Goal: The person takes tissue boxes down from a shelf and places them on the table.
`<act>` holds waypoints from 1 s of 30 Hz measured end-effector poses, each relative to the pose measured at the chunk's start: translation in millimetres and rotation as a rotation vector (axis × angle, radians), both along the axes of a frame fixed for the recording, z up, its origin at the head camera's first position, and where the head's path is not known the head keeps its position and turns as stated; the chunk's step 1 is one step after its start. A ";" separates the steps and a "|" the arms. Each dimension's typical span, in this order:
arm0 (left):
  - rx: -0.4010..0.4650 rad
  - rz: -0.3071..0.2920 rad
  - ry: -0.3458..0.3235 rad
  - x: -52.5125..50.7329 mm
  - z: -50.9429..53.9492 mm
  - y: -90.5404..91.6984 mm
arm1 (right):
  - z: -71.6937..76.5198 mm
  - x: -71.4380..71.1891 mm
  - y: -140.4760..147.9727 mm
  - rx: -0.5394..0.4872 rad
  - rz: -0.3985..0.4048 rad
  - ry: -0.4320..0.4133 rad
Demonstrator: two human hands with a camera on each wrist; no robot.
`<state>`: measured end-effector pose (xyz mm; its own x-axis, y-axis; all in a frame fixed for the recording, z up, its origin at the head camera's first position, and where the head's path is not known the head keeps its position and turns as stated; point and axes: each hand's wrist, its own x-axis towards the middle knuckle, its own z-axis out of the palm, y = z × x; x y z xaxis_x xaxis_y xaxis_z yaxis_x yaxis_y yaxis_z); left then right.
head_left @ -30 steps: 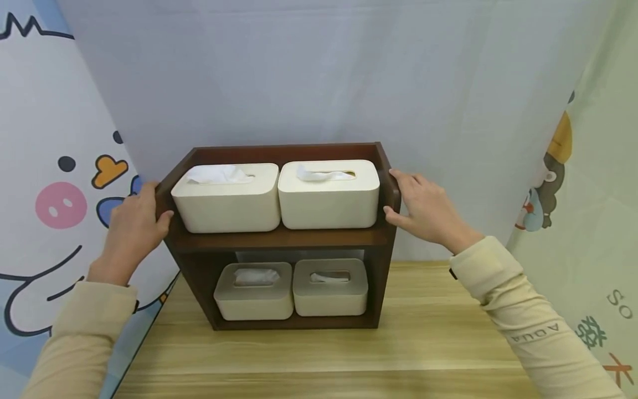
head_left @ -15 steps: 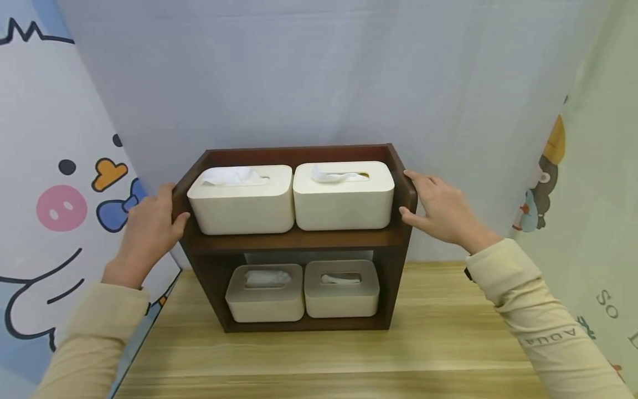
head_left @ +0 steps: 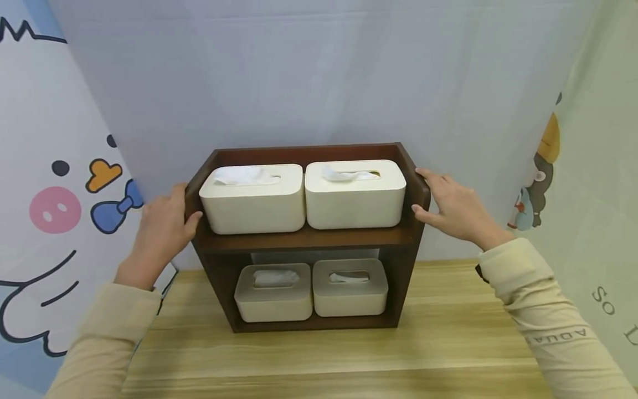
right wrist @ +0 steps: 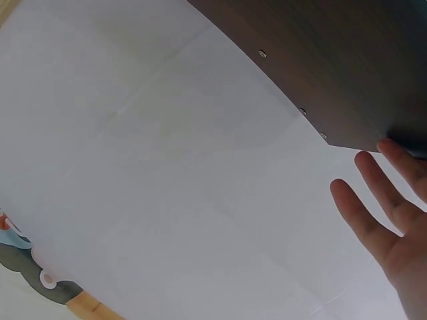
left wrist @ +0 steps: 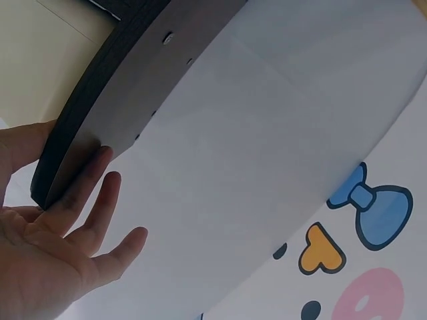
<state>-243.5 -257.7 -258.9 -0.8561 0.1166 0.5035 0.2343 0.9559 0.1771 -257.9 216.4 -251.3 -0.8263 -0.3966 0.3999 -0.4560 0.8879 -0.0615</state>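
A dark brown two-tier shelf (head_left: 309, 239) stands on the wooden table. At its left side panel, my left hand (head_left: 161, 230) grips the upper edge, thumb on the inner side. The left wrist view has the panel (left wrist: 110, 100) between thumb and index finger, other fingers spread off it. My right hand (head_left: 461, 210) holds the right panel's upper edge. Its fingers (right wrist: 400, 160) reach along the outer face in the right wrist view; the thumb is hidden there. Two cream tissue boxes, left (head_left: 254, 213) and right (head_left: 356, 208), fill the top tier.
Two tissue boxes with greyish lids, left (head_left: 274, 307) and right (head_left: 351, 302), sit on the lower tier. Wooden table (head_left: 324, 366) extends in front and to the right. A pale cloth (head_left: 329, 72) hangs behind; printed cartoon cloths flank both sides.
The shelf with all its tissue boxes has shifted right across the table, both hands moving along with it on its side panels. The shift is smaller in the last half second.
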 end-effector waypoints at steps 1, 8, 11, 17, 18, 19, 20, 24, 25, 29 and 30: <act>0.002 -0.002 -0.002 0.1 0.4 1.7 | 0.1 -0.4 1.7 0.000 -0.006 -0.007; 0.007 -0.010 -0.024 0.4 1.3 10.5 | 0.3 -1.5 11.4 0.005 -0.020 -0.026; 0.004 -0.012 -0.027 0.1 0.5 11.7 | -0.2 -1.2 13.5 -0.004 -0.023 -0.030; -0.043 -0.006 -0.034 -0.5 0.5 10.0 | -2.0 -1.0 14.5 -0.019 -0.013 -0.021; -0.054 -0.003 -0.041 -0.6 0.6 9.0 | -2.6 -1.1 14.4 -0.022 -0.011 -0.019; -0.064 0.000 -0.049 -0.8 0.6 8.3 | -3.0 -1.1 14.5 -0.024 -0.009 -0.019; -0.067 0.001 -0.054 -1.0 0.8 7.5 | -3.5 -1.1 14.5 -0.027 -0.008 -0.022; -0.076 0.008 -0.046 -4.0 1.8 5.4 | -6.3 -1.7 14.2 -0.055 0.000 -0.042; -0.076 0.006 -0.035 -5.0 2.1 5.4 | -6.7 -1.6 14.1 -0.061 0.001 -0.047; -0.080 -0.016 0.007 -8.6 4.2 5.8 | -5.8 -0.3 14.1 -0.074 0.003 -0.065; -0.083 -0.021 0.016 -9.6 4.9 6.0 | -5.1 0.1 14.1 -0.075 0.005 -0.069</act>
<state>-253.0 -251.8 -254.0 -0.8452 0.1763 0.5045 0.2566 0.9620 0.0938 -257.8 230.5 -256.3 -0.8511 -0.3718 0.3706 -0.4527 0.8773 -0.1596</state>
